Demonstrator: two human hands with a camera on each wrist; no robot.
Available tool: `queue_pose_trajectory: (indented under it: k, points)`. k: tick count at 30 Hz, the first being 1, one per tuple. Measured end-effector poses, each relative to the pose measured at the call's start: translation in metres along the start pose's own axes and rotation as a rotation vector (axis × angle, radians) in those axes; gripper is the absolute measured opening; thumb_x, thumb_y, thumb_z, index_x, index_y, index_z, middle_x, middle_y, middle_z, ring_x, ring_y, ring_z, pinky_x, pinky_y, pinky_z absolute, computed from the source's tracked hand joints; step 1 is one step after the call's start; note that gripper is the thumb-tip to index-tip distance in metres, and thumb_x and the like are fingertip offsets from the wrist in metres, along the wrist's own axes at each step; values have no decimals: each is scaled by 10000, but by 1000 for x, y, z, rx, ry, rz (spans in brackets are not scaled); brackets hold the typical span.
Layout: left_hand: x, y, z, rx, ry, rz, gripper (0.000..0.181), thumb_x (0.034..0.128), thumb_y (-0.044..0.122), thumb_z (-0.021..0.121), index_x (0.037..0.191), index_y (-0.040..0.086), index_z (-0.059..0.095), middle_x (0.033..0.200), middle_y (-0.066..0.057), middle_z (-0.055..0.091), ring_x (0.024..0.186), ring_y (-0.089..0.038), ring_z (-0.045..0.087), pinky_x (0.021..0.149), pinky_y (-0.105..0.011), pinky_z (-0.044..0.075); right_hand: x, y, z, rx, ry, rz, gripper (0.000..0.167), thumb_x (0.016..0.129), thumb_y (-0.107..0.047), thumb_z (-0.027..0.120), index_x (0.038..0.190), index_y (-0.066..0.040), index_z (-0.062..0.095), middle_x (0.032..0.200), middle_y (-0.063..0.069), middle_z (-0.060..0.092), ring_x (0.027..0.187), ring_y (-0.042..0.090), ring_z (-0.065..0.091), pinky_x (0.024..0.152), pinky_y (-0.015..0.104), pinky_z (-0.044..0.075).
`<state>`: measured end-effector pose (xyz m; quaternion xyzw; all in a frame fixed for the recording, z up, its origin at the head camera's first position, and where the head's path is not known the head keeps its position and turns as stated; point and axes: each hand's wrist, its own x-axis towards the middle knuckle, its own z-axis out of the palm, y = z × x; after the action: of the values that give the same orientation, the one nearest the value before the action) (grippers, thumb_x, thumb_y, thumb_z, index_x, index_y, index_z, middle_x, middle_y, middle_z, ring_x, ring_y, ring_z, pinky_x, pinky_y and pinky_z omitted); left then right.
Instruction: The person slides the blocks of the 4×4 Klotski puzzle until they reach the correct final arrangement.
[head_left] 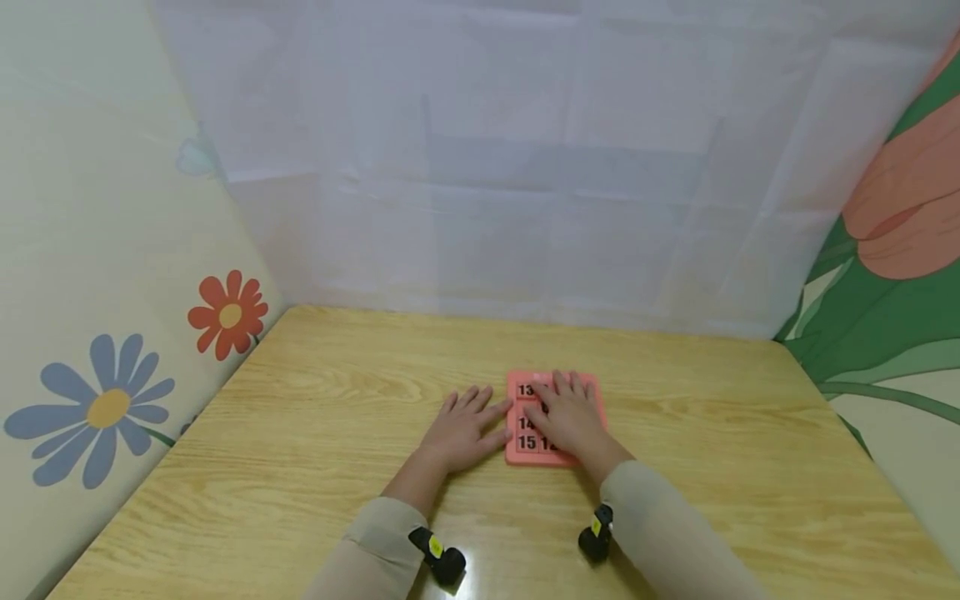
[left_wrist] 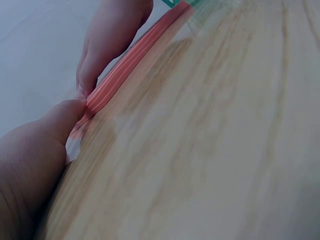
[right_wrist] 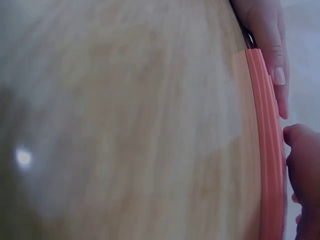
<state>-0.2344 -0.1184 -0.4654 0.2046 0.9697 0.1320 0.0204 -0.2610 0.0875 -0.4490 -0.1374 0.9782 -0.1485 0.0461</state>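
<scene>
A pink sliding number puzzle (head_left: pixel 523 459) lies flat on the table, its black-numbered tiles, such as 13, 14 and 15, showing along the left column. My right hand (head_left: pixel 573 421) lies over the tiles with fingers spread, and covers much of the right side. To its left, my left hand (head_left: pixel 462 432) rests with fingers extended. Its thumb and a fingertip reach the puzzle's left edge. The left wrist view has the left thumb (left_wrist: pixel 65 117) against the ridged pink side. Seen from the right wrist, the right thumb (right_wrist: pixel 296 134) is at the puzzle's top surface.
The wood-grain table (head_left: pixel 300 467) extends around the puzzle on all sides. Behind it hangs a white sheet (head_left: pixel 495 167). Flower-printed panels (head_left: pixel 108 408) stand at left and right. A small black camera (head_left: pixel 447 565) sits on each wrist.
</scene>
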Motion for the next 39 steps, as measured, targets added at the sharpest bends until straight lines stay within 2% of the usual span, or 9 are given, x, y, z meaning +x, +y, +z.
queue_pose_trajectory:
  k: [12,29,39]
  points:
    - [-1,1,-1,1,-2,-2,597,997,578,398,1527,309,350,1628,-91,248,1519,-334,173,1239,-558,91,1,-2,-3,7,-28,15,580,1011,-522,419,1525,-259,371,1641,139,185,1526,390,53,1234,587,14]
    - [-2,3,-3,-1,-5,-6,596,1001,576,390,1528,302,351,1631,-85,243,1521,-326,170,1245,-542,85,-13,1,0,-5,-8,-55,562,1006,-520,433,1493,-240,431,1628,138,231,1521,397,87,1230,598,61]
    - [-3,4,-4,7,-2,-2,597,1003,572,388,1529,293,351,1630,-92,244,1520,-329,171,1243,-549,85,-21,1,1,4,19,-90,527,1012,-499,426,1456,-221,483,1606,158,282,1511,411,133,1231,592,45]
